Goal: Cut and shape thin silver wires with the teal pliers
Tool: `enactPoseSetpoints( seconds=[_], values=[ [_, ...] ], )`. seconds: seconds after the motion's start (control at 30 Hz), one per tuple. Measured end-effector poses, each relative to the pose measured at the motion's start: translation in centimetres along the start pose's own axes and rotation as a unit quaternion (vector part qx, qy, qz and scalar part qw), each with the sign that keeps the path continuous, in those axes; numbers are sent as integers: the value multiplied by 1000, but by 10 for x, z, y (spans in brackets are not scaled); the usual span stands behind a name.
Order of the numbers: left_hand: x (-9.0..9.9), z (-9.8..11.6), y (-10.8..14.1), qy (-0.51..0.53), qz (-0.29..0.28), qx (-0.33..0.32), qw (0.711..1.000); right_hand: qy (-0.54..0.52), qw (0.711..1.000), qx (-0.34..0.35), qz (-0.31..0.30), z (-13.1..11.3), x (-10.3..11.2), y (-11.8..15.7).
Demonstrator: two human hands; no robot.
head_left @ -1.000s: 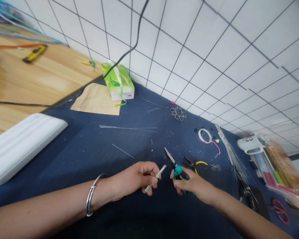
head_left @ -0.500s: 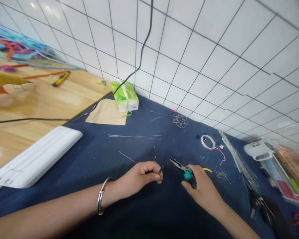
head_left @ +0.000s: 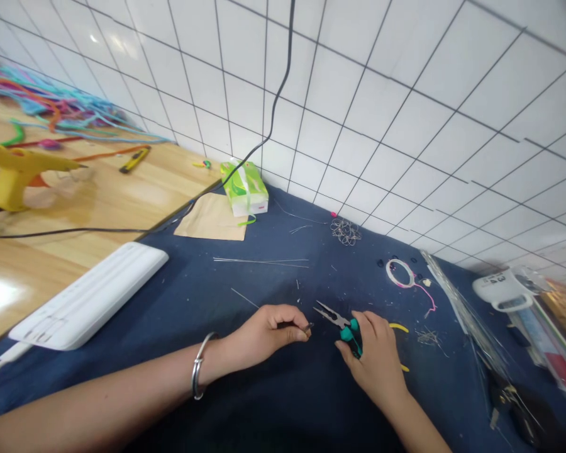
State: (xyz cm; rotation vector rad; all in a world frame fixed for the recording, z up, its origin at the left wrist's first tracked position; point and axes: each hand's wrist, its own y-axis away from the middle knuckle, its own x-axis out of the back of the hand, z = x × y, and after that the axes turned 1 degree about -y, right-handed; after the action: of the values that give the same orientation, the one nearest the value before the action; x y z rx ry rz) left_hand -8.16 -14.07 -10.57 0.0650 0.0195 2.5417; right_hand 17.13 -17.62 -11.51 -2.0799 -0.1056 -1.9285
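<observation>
My left hand point(head_left: 278, 333) is closed, thumb and forefinger pinching a thin metal wire point(head_left: 245, 297). Its straight end sticks out behind the knuckles, and a small dark bent bit shows at the fingertips. In my right hand point(head_left: 380, 352) is a pair of needle-nose pliers point(head_left: 342, 327) with green and black handles. The jaws stand apart and point toward the left fingertips, without touching them. Two curved yellow handles point(head_left: 399, 327) peek out behind the right hand, the rest of that tool being hidden. Small wire scraps point(head_left: 298, 292) lie just beyond the left hand.
Straight wires point(head_left: 261, 261), a looped wire flower shape point(head_left: 346, 232), a white ring-shaped coil point(head_left: 400, 273) and a bundle of long wires point(head_left: 453, 302) lie on the dark blue cloth. Leftward are a white power strip point(head_left: 94, 296), a tissue pack point(head_left: 245, 189) and a yellow glue gun point(head_left: 23, 173).
The pliers' jaws have spread wider, and the right hand has shifted a little left, closer to the left hand. The bit at my left fingertips has tilted lower. The view has shifted slightly.
</observation>
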Motion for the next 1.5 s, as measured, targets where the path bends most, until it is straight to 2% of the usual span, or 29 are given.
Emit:
enactPoseSetpoints(
  seconds=[0.1,0.2,0.33,0.47,0.57,0.73,0.93,1.03,1.2,1.5],
  values=[
    [27,14,-3,-102,51,-73,991,-5,1000,10,17,0,-11,-1],
    [66,26,-2,-272,120,-129,946,-6,999,32,18,6,-17,-1],
    [114,25,4,-485,121,-77,863,-5,997,74,24,14,-14,0],
    [141,14,6,-560,73,-30,824,0,994,74,74,17,-8,3],
    [147,13,8,-570,30,-16,821,13,993,75,92,19,-6,5],
    [147,19,15,-557,-29,16,830,-13,985,133,111,22,-12,6],
    [150,10,18,-591,-29,84,802,3,983,143,114,18,-17,3],
    [149,8,18,-604,-33,95,791,8,983,150,103,16,-17,3],
    [148,5,18,-616,-31,86,783,13,981,174,89,12,-15,6],
    [161,-1,18,-606,-25,142,783,5,980,184,81,13,-18,6]
  ],
)
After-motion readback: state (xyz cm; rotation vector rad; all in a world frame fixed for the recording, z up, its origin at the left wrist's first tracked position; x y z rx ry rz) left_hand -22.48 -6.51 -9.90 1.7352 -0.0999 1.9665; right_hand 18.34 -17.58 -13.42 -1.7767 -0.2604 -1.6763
